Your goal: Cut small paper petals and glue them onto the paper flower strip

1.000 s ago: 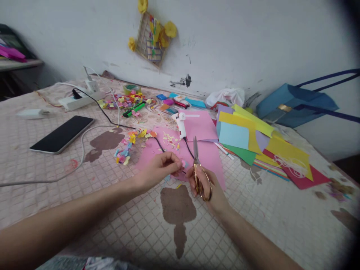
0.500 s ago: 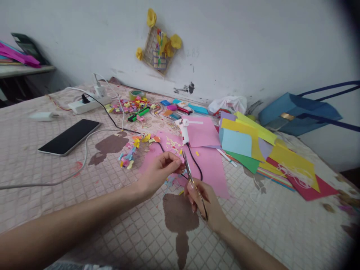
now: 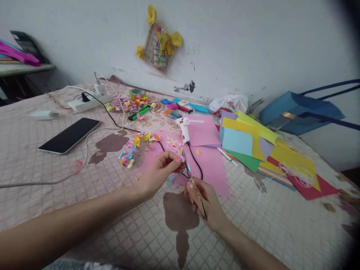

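My right hand [image 3: 204, 200] is closed round the handles of a pair of scissors [image 3: 188, 168], whose blades point up and away. Just left of the blades, my left hand [image 3: 164, 167] pinches a small pink piece of paper [image 3: 182, 159], mostly covered by the fingers. Both hands are over the near part of a pink sheet [image 3: 215, 176] scattered with small paper scraps. Beyond them a white glue gun [image 3: 185, 132] lies on the pink paper, its black cord running past the hands. Colourful paper flowers [image 3: 129, 153] lie to the left of the hands.
At the left are a phone [image 3: 70, 135], a power strip [image 3: 84, 105] and cables. Coloured sheets [image 3: 237, 141] and white string [image 3: 299, 176] lie to the right, with a blue bag [image 3: 298, 112] behind. A green cutter [image 3: 139, 112] and tape [image 3: 137, 93] are further back.
The scissors and my right hand have shifted very slightly beside my left hand. The hold of both hands looks the same.
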`<state>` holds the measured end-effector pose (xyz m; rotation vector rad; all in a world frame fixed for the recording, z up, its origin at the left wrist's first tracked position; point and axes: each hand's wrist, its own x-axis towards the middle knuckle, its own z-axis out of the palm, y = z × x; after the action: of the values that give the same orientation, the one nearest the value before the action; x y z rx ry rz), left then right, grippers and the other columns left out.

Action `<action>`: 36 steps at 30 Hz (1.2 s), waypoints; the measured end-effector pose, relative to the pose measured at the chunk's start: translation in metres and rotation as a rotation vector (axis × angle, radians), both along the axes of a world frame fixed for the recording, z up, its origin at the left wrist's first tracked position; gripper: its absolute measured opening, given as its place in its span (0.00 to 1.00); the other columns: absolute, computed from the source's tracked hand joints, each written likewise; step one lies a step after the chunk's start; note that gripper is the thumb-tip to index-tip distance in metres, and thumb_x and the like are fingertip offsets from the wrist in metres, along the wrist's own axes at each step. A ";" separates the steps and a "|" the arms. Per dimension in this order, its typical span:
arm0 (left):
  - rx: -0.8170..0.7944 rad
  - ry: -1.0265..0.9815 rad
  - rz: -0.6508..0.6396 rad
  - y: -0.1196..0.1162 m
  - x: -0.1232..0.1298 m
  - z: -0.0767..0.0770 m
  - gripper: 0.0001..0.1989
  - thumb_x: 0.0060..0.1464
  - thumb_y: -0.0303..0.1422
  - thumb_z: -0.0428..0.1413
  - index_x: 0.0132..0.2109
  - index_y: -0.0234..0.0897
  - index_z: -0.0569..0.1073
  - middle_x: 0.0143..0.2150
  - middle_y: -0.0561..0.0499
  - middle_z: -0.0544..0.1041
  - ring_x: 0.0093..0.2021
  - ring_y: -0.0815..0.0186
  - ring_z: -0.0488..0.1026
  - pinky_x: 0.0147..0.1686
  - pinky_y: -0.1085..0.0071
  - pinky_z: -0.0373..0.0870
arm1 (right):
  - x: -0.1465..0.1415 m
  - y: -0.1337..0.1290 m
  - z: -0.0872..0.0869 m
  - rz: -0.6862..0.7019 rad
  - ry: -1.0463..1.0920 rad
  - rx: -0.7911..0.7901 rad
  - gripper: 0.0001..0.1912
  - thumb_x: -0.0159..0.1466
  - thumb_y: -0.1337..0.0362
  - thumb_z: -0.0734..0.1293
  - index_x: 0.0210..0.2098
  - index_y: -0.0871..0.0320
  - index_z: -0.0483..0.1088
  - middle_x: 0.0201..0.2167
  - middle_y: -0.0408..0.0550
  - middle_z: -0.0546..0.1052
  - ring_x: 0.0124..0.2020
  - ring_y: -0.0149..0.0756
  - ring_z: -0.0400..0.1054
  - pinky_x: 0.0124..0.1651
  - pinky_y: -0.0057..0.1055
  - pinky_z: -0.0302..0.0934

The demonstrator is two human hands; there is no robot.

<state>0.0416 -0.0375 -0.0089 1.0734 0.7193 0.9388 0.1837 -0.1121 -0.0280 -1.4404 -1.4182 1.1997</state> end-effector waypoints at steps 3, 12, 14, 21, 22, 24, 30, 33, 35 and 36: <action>0.001 0.004 0.008 0.000 0.000 0.000 0.07 0.51 0.33 0.56 0.31 0.33 0.67 0.29 0.53 0.71 0.30 0.71 0.70 0.35 0.71 0.67 | -0.001 0.000 0.000 -0.006 0.000 -0.012 0.22 0.61 0.46 0.57 0.24 0.57 0.58 0.17 0.36 0.55 0.17 0.25 0.50 0.18 0.24 0.47; -0.006 -0.024 0.019 0.000 0.001 -0.001 0.07 0.51 0.32 0.55 0.31 0.33 0.67 0.29 0.53 0.71 0.30 0.71 0.69 0.35 0.71 0.67 | 0.000 0.002 0.001 -0.011 0.007 0.000 0.21 0.61 0.47 0.57 0.23 0.58 0.58 0.18 0.37 0.57 0.17 0.25 0.51 0.19 0.24 0.47; -0.011 -0.020 0.016 -0.001 0.001 0.000 0.06 0.52 0.31 0.55 0.31 0.33 0.66 0.29 0.53 0.71 0.30 0.71 0.69 0.35 0.71 0.66 | 0.000 0.001 0.002 -0.005 0.008 0.008 0.21 0.62 0.48 0.57 0.24 0.58 0.58 0.19 0.38 0.57 0.18 0.25 0.52 0.20 0.24 0.47; -0.011 -0.033 -0.003 -0.001 0.001 0.000 0.05 0.53 0.30 0.54 0.31 0.33 0.66 0.28 0.53 0.70 0.30 0.72 0.69 0.35 0.73 0.66 | 0.000 0.001 0.002 0.001 -0.014 0.021 0.20 0.62 0.49 0.56 0.24 0.58 0.57 0.20 0.38 0.57 0.18 0.25 0.52 0.21 0.25 0.48; -0.012 -0.030 -0.002 -0.001 0.001 -0.001 0.05 0.53 0.30 0.54 0.32 0.33 0.66 0.29 0.53 0.70 0.30 0.72 0.69 0.34 0.73 0.66 | 0.000 0.001 0.001 0.001 -0.013 0.022 0.20 0.62 0.49 0.56 0.24 0.58 0.58 0.20 0.38 0.57 0.18 0.25 0.52 0.21 0.25 0.48; -0.013 -0.024 0.000 0.000 0.000 -0.001 0.05 0.53 0.30 0.54 0.32 0.33 0.66 0.29 0.53 0.71 0.30 0.72 0.69 0.34 0.73 0.66 | 0.000 0.001 0.001 0.001 -0.011 0.023 0.20 0.62 0.49 0.57 0.24 0.58 0.58 0.20 0.38 0.57 0.18 0.25 0.52 0.21 0.25 0.48; 0.000 -0.004 0.003 0.000 0.000 -0.002 0.06 0.53 0.32 0.54 0.32 0.33 0.66 0.29 0.52 0.71 0.30 0.71 0.69 0.35 0.72 0.66 | 0.000 0.001 0.001 0.000 -0.009 -0.004 0.21 0.62 0.47 0.56 0.24 0.58 0.58 0.18 0.37 0.56 0.17 0.24 0.52 0.19 0.24 0.46; 0.005 -0.009 0.010 0.000 0.000 -0.003 0.07 0.52 0.32 0.54 0.32 0.33 0.66 0.29 0.52 0.71 0.30 0.71 0.69 0.35 0.72 0.65 | 0.000 0.001 0.002 -0.007 -0.030 -0.010 0.21 0.61 0.47 0.57 0.24 0.58 0.58 0.18 0.37 0.56 0.16 0.24 0.52 0.19 0.24 0.46; 0.011 -0.009 0.011 0.000 0.000 -0.003 0.07 0.52 0.33 0.54 0.32 0.33 0.66 0.29 0.52 0.71 0.31 0.71 0.69 0.35 0.72 0.65 | 0.000 0.001 0.001 -0.011 -0.032 -0.010 0.21 0.61 0.47 0.57 0.24 0.59 0.59 0.18 0.37 0.56 0.16 0.24 0.52 0.18 0.24 0.46; 0.015 -0.009 0.009 0.000 0.000 -0.003 0.07 0.52 0.33 0.54 0.32 0.33 0.66 0.29 0.52 0.71 0.31 0.71 0.69 0.35 0.72 0.65 | 0.001 0.002 0.001 -0.015 -0.025 -0.009 0.21 0.61 0.47 0.57 0.24 0.59 0.59 0.17 0.36 0.56 0.15 0.23 0.52 0.18 0.23 0.46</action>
<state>0.0419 -0.0373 -0.0115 1.0794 0.7110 0.9570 0.1843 -0.1105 -0.0270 -1.4738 -1.4183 1.1844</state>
